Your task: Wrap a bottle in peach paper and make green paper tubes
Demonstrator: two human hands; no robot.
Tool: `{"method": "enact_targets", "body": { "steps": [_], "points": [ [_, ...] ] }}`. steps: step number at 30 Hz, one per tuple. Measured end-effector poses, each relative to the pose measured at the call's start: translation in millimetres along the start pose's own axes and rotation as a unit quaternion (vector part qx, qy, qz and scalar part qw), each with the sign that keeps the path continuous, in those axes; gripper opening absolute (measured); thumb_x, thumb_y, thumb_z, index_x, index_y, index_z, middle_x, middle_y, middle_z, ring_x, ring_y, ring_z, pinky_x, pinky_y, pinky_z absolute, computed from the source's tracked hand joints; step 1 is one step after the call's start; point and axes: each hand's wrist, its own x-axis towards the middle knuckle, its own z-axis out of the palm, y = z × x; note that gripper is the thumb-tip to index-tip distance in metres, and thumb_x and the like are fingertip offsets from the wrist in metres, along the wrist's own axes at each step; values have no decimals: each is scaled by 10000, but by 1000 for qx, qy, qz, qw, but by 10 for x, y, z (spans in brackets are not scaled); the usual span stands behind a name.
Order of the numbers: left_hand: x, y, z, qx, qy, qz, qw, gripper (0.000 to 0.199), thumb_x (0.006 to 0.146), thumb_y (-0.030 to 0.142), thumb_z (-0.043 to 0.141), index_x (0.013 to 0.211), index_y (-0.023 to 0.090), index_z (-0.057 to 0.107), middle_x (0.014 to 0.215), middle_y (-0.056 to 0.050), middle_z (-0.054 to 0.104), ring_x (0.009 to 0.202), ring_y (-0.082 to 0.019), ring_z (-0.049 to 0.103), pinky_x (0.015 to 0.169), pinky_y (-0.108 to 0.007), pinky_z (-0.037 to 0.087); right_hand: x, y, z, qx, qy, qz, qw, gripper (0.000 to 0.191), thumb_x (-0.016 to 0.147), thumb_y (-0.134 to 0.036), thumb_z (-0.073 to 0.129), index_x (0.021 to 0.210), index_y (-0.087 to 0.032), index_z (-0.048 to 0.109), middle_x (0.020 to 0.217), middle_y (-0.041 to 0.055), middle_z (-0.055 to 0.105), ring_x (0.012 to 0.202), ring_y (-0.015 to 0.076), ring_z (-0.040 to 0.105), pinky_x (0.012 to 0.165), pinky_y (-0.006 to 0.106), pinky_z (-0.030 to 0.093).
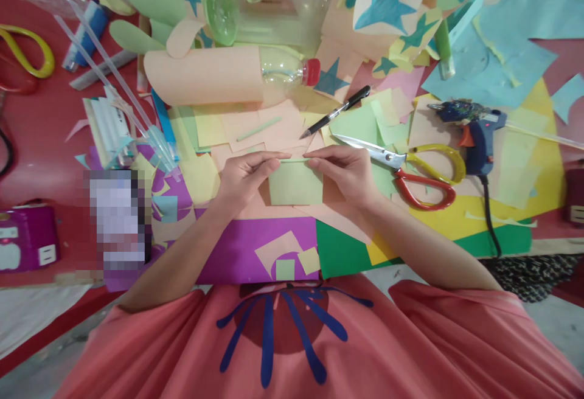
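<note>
A small pale green paper [296, 185] lies between my hands, its far edge turned into a narrow fold or roll. My left hand [249, 177] pinches the left end of that edge between thumb and fingers. At the right end, my right hand [340, 171] pinches the same edge. Beyond the hands are a black pen [335, 113] and a thin rolled green paper strip [259, 129]. Scissors with yellow and red handles [401, 162] lie just right of my right hand, blades partly behind it.
A blue glue gun [482, 143] with a cable rests at the right. Farther back lies a paper-wrapped bottle [205, 75] with a red cap. Clear sticks [159, 149], a phone [119, 219] and a purple box [30, 238] are at the left. Coloured paper covers much of the table.
</note>
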Motion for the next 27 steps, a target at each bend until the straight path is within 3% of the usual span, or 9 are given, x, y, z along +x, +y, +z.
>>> {"method": "enact_targets", "body": {
  "steps": [6, 12, 15, 27],
  "points": [
    [1, 12, -12, -7, -6, -1, 1000, 304, 795, 482, 680, 928, 227, 778, 989, -57, 768, 938, -188, 715, 843, -261, 559, 21, 5, -9, 46, -16, 11, 999, 76, 643, -196, 771, 695, -251, 766, 649, -25, 719, 561, 79, 572, 545, 244, 478],
    [-7, -3, -9, 4, 15, -24, 1000, 263, 765, 422, 709, 929, 227, 777, 927, -50, 776, 828, -177, 716, 741, -265, 572, 33, 23, -15, 57, -17, 27, 998, 82, 623, -210, 781, 696, -242, 765, 647, -23, 698, 561, 71, 548, 539, 240, 460],
    [-12, 9, 3, -12, 17, -24, 1000, 201, 746, 341, 718, 895, 222, 782, 928, -50, 776, 854, -179, 720, 762, -267, 577, 32, 24, -21, 49, -21, 25, 998, 63, 634, -217, 774, 693, -234, 758, 636, -23, 686, 551, 67, 533, 523, 234, 445],
    [-27, 18, 34, -16, 15, 17, 1000, 89, 727, 215, 635, 718, 183, 717, 756, -28, 741, 688, -119, 673, 636, -216, 537, 4, 56, -15, 22, -58, 14, 998, 89, 668, -297, 787, 697, -238, 726, 748, 5, 729, 684, 119, 650, 646, 277, 535]
  ]
}}
